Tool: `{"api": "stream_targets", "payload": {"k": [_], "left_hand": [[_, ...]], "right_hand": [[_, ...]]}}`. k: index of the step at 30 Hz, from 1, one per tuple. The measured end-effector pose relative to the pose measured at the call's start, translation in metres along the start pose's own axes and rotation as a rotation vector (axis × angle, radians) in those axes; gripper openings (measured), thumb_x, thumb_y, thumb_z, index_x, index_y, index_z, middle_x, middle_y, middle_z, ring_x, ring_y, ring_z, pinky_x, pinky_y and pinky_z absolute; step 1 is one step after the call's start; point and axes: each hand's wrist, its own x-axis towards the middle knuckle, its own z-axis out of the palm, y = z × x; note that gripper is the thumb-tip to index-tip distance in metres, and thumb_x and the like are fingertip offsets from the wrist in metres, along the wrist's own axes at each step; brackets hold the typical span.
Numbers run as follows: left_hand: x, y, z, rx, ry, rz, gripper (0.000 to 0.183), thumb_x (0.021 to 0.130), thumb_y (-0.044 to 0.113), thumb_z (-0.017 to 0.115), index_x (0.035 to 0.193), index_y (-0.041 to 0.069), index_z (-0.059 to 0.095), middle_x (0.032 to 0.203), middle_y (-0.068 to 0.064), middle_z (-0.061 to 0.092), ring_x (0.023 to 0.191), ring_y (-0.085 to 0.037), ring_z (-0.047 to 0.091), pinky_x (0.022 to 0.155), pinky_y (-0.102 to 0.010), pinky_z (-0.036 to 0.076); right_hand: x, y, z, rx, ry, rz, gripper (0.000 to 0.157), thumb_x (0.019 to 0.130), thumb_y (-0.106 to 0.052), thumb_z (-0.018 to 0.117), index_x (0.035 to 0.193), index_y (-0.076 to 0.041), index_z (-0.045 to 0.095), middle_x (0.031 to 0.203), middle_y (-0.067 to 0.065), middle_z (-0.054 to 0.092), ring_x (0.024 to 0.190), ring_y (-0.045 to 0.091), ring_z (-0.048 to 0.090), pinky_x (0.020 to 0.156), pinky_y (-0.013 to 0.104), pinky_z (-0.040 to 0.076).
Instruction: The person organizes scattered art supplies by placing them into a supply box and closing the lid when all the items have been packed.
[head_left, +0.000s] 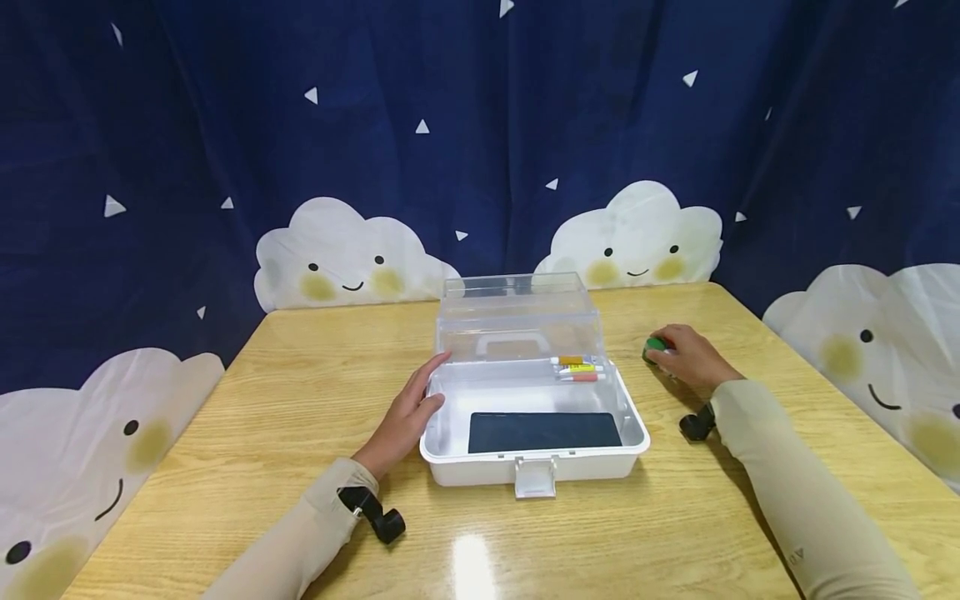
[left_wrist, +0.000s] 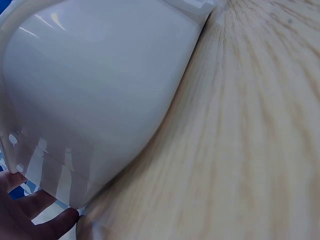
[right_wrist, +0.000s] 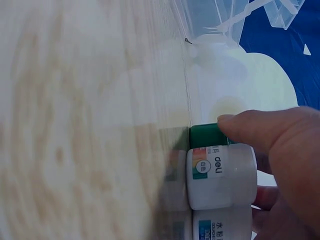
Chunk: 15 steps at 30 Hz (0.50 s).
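Note:
A white storage box (head_left: 453,481) stands mid-table with its clear lid (head_left: 517,292) raised. My left hand (head_left: 405,421) rests along the left rim, index finger straight and thumb over the edge. In the left wrist view, its fingers (left_wrist: 37,202) touch the box's side wall (left_wrist: 100,85) at the lower left. To the right of the box, my right hand (head_left: 690,358) grips small paint jars on the table. The right wrist view shows the thumb on a green jar (right_wrist: 205,135), beside a white jar (right_wrist: 220,175) and another labelled jar (right_wrist: 220,225) partly cut off.
Inside the box lie a dark flat rectangle (head_left: 543,432) and several slim sticks (head_left: 577,367) with orange, yellow and red parts. A latch (head_left: 535,478) hangs open at the box front. The wooden table (head_left: 322,375) meets a dark blue curtain (head_left: 450,83) at the back.

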Motion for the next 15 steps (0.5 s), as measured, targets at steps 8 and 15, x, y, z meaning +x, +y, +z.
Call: {"api": "stream_targets", "payload": {"k": [8,15], "left_hand": [[-0.001,0.009,0.000,0.018,0.004,-0.016,0.053,0.093,0.003,0.039,0.143,0.017,0.025,0.146,-0.002,0.023,0.134,-0.021,0.020,0.106,-0.047,0.020],[0.002,-0.009,0.000,0.001,0.003,0.009,0.054,0.094,0.007,0.039,0.142,0.024,0.025,0.146,0.002,0.022,0.134,-0.021,0.020,0.105,-0.049,0.020]], "right_hand": [[0.002,0.000,0.001,0.007,-0.002,0.018,0.039,0.089,-0.024,0.055,0.116,0.003,0.053,0.108,0.018,0.051,0.091,0.029,0.048,0.077,0.042,0.043],[0.001,-0.001,0.001,0.012,-0.001,0.031,0.040,0.089,-0.025,0.055,0.117,0.003,0.052,0.112,0.021,0.046,0.097,0.033,0.044,0.083,0.048,0.042]]}}
